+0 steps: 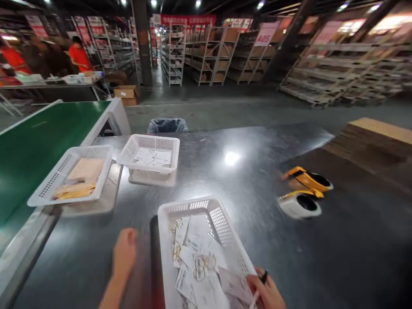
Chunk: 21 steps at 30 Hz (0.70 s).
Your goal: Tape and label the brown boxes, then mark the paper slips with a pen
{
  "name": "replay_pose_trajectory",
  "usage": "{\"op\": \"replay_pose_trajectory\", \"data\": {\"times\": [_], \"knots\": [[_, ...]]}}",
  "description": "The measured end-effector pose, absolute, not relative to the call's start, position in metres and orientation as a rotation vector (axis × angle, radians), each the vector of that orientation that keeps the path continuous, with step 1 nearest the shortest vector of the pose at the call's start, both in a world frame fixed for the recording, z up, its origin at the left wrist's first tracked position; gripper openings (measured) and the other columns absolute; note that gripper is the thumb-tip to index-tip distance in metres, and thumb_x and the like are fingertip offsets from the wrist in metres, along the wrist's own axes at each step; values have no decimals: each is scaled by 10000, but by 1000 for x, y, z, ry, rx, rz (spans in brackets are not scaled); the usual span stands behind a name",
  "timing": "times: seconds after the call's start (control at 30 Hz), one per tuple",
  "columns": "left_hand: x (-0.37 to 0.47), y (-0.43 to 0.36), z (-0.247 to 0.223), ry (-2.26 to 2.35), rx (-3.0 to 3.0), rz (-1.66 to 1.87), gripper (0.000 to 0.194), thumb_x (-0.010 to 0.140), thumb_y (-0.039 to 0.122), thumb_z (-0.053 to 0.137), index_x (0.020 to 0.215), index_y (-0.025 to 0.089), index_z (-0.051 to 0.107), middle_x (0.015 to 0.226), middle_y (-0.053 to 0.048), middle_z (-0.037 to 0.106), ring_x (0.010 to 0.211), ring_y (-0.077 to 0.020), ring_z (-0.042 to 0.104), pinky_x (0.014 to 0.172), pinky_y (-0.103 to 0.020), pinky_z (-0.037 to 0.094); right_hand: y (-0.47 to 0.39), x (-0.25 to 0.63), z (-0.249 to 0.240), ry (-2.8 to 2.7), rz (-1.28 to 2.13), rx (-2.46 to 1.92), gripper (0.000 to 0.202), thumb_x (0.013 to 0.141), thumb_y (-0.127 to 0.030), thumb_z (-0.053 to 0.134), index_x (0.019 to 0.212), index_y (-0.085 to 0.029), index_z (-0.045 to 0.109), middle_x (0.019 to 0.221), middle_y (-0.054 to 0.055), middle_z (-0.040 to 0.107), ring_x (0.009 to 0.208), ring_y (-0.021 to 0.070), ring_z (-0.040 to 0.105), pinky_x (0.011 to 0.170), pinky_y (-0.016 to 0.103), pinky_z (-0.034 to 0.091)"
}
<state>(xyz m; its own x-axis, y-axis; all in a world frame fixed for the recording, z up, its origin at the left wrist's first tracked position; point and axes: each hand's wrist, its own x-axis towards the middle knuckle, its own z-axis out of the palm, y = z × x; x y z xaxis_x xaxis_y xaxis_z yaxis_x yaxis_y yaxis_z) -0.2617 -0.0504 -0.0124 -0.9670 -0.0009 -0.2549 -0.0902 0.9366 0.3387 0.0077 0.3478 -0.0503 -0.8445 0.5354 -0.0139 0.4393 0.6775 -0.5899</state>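
A white perforated basket stands on the dark metal table, holding printed white slips and several rubber bands. At its lower right edge, my right hand is closed around a pen, its fingers at a paper slip inside the rim. My left hand hovers over the table left of the basket, its fingers curled; it is blurred, and what it holds, if anything, cannot be made out.
Behind are a white basket of slips and one with brown envelopes, beside a green conveyor. Two tape dispensers lie right. A lined bin stands beyond the table; people in orange are far left.
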Motion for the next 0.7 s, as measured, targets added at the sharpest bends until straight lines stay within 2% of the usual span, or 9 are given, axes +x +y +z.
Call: {"op": "replay_pose_trajectory", "data": {"times": [0.1, 0.2, 0.27, 0.33, 0.4, 0.47, 0.53, 0.6, 0.7], "knots": [[-204, 40, 5, 2688, 703, 588, 332, 911, 190, 359, 1021, 225, 671, 1053, -103, 692, 1031, -237, 626, 934, -357, 474, 330, -2, -27, -2740, 846, -665, 219, 806, -337, 435, 707, -279, 621, 1017, 132, 679, 1076, 321, 628, 800, 444, 544], [-161, 80, 29, 2710, 818, 592, 492, 833, 42, 381, 1258, 182, 587, 1379, -152, 545, 1305, -319, 465, 1079, -528, 347, 317, -6, 7, -2642, 739, -367, 243, 823, -205, 389, 692, -228, 592, 850, 98, 681, 962, 268, 654, 709, 340, 528], [-140, 81, 51, 2604, 844, 753, 515, 847, 129, 471, 1359, 175, 505, 1529, -158, 365, 1420, -342, 300, 1141, -568, 245, 306, -4, 41, -2648, 723, -156, 241, 825, -136, 385, 732, -207, 596, 723, 51, 647, 726, 193, 642, 601, 263, 472], [-121, 73, 76, 2285, 881, 985, 682, 792, 306, 644, 1427, 194, 422, 1567, -142, 297, 1442, -330, 256, 1172, -526, 220, 292, -1, 80, -2766, 727, 125, 247, 799, -75, 392, 743, -198, 598, 626, -1, 587, 545, 127, 535, 512, 227, 367], [-101, 67, 98, 1877, 915, 1145, 844, 683, 383, 761, 1434, 219, 413, 1530, -128, 377, 1392, -324, 354, 1160, -495, 265, 277, 1, 117, -2811, 619, 408, 254, 780, -64, 413, 702, -207, 608, 608, -12, 556, 543, 121, 477, 505, 241, 296], [-79, 65, 111, 1550, 820, 1263, 651, 680, 376, 765, 1282, 202, 590, 1350, -120, 591, 1225, -318, 538, 1092, -482, 363, 263, -1, 145, -2802, 628, 632, 220, 790, -96, 462, 702, -217, 624, 607, -22, 550, 532, 116, 438, 503, 252, 267], [-56, 66, 116, 1301, 543, 1445, 382, 724, 355, 728, 1054, 162, 708, 1091, -110, 723, 1021, -297, 647, 1001, -475, 437, 252, -7, 161, -2724, 736, 709, 200, 815, -128, 486, 717, -220, 635, 608, -21, 566, 532, 119, 446, 505, 252, 284], [-36, 66, 114, 1049, 212, 1642, 304, 745, 330, 716, 982, 140, 717, 969, -115, 743, 926, -287, 679, 958, -484, 460, 244, -11, 168, -2566, 880, 631, 189, 846, -153, 492, 767, -222, 649, 684, 1, 636, 610, 143, 532, 559, 256, 369], [-19, 61, 107, 688, -98, 1842, 328, 813, 321, 651, 1070, 120, 685, 996, -145, 735, 962, -287, 682, 986, -485, 441, 233, -4, 171, -2240, 1166, 376, 169, 902, -236, 498, 971, -248, 652, 962, 57, 713, 889, 209, 632, 783, 338, 479]]}}
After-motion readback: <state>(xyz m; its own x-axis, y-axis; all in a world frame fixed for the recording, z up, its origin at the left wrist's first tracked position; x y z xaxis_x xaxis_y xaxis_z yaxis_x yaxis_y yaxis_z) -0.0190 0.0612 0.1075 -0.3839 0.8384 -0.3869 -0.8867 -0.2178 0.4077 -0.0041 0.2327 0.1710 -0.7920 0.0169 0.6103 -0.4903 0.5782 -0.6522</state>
